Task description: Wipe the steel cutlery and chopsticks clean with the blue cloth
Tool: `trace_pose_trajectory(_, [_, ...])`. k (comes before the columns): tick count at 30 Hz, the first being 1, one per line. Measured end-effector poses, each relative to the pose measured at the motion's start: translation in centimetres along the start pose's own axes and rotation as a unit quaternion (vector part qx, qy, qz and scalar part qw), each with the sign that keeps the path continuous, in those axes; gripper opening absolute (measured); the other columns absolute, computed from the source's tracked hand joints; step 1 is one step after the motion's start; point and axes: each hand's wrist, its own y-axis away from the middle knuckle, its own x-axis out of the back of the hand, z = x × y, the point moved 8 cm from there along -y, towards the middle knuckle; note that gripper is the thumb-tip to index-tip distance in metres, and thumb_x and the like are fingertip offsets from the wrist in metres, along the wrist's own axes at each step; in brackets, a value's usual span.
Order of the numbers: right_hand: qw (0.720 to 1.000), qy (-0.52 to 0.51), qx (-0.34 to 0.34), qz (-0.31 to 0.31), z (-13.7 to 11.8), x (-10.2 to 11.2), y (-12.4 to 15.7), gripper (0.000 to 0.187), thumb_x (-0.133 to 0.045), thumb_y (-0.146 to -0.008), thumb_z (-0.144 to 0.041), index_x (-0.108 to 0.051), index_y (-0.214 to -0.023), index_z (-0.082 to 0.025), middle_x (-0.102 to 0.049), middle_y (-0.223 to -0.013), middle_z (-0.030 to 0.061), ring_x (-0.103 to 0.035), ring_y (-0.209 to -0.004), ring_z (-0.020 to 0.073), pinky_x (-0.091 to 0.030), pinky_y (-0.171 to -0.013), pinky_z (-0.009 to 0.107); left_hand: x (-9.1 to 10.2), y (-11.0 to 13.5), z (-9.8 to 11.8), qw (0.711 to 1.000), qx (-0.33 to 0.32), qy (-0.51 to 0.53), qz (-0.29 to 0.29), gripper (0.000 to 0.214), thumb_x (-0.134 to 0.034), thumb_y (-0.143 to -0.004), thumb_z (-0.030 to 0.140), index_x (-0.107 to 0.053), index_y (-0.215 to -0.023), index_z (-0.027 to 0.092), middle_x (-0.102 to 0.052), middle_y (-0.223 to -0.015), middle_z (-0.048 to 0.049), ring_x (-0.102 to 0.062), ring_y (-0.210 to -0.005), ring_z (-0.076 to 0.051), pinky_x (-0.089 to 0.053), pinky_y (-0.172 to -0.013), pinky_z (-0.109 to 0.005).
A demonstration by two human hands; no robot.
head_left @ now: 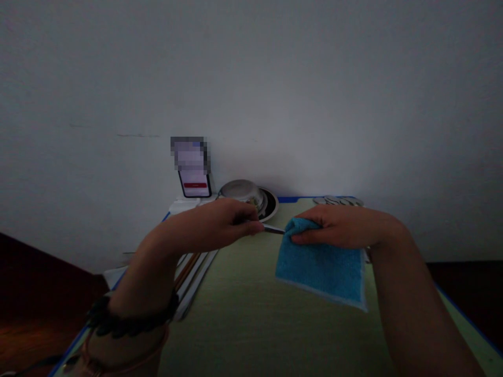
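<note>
My left hand [228, 224] pinches one end of a thin metal utensil [273, 229] held level above the table. Its kind cannot be made out, since both ends are covered. A blue cloth [320, 269] hangs from my right hand [334, 225], whose thumb and fingers press a fold of it around the utensil's other end. Beneath my left forearm lie several long, slim utensils [195, 283], side by side; some are silver-coloured and one is brown like wood.
A lit phone [195, 180] leans upright on a white stand [181, 204] near the wall. Metal dishes [241, 189] are at the table's back edge, partly behind my left hand. Several flat, rounded metal pieces [338, 200] lie behind my right hand. The table [251, 324] is pale green, edged in blue.
</note>
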Motion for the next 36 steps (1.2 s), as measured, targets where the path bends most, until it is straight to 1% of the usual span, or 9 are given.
trace_pose_trajectory(4, [1.000,0.017,-0.005,-0.015,-0.2,-0.2,-0.3,0.032,-0.046,-0.082,-0.045,-0.061,-0.085,-0.017,-0.065,-0.080,0.0018,-0.059,-0.070,0.0137,-0.043,-0.058,0.023,-0.5,-0.3,0.7,1.000,0.004,-0.015,-0.006,0.035,-0.038,-0.087,0.043,-0.058,-0.076,0.016,-0.054,-0.065,0.0010,-0.049,-0.058,-0.012,-0.030,-0.049,-0.022])
trace_pose_trajectory(10, [0.999,0.025,0.012,-0.024,-1.0,-0.4,-0.4,0.028,-0.046,-0.083,-0.040,-0.060,-0.081,-0.016,-0.063,-0.076,0.0005,-0.058,-0.067,0.0122,-0.041,-0.059,0.022,-1.2,-0.6,1.2,1.000,0.003,-0.009,-0.027,0.041,-0.037,-0.087,0.048,-0.055,-0.069,0.016,-0.050,-0.059,0.0021,-0.047,-0.053,-0.010,-0.029,-0.046,-0.022])
trace_pose_trajectory(22, [0.998,0.040,0.036,-0.012,-1.5,-0.3,-0.8,0.025,-0.048,-0.082,-0.038,-0.062,-0.081,-0.018,-0.063,-0.074,-0.0008,-0.057,-0.065,0.0113,-0.040,-0.059,0.022,-1.4,-0.6,1.0,0.999,-0.005,0.003,-0.037,0.038,-0.038,-0.087,0.045,-0.056,-0.069,0.017,-0.050,-0.059,0.0029,-0.047,-0.053,-0.010,-0.030,-0.047,-0.021])
trace_pose_trajectory(25, [0.998,0.037,0.043,-0.009,-1.6,-0.3,-0.9,0.024,-0.048,-0.082,-0.037,-0.063,-0.081,-0.018,-0.063,-0.075,-0.0013,-0.057,-0.066,0.0112,-0.040,-0.059,0.021,-1.6,-0.7,0.9,0.999,-0.003,-0.001,-0.044,0.038,-0.038,-0.087,0.046,-0.057,-0.072,0.017,-0.052,-0.061,0.0026,-0.048,-0.054,-0.010,-0.030,-0.047,-0.022])
trace_pose_trajectory(36, [0.998,0.040,0.034,-0.020,-1.6,-0.5,-1.0,0.025,-0.048,-0.082,-0.039,-0.062,-0.084,-0.018,-0.064,-0.078,-0.0009,-0.058,-0.068,0.0114,-0.041,-0.060,0.021,-1.9,-0.6,0.8,0.998,-0.002,-0.001,-0.061,0.038,-0.037,-0.088,0.046,-0.059,-0.075,0.017,-0.054,-0.063,0.0022,-0.049,-0.055,-0.011,-0.030,-0.048,-0.022])
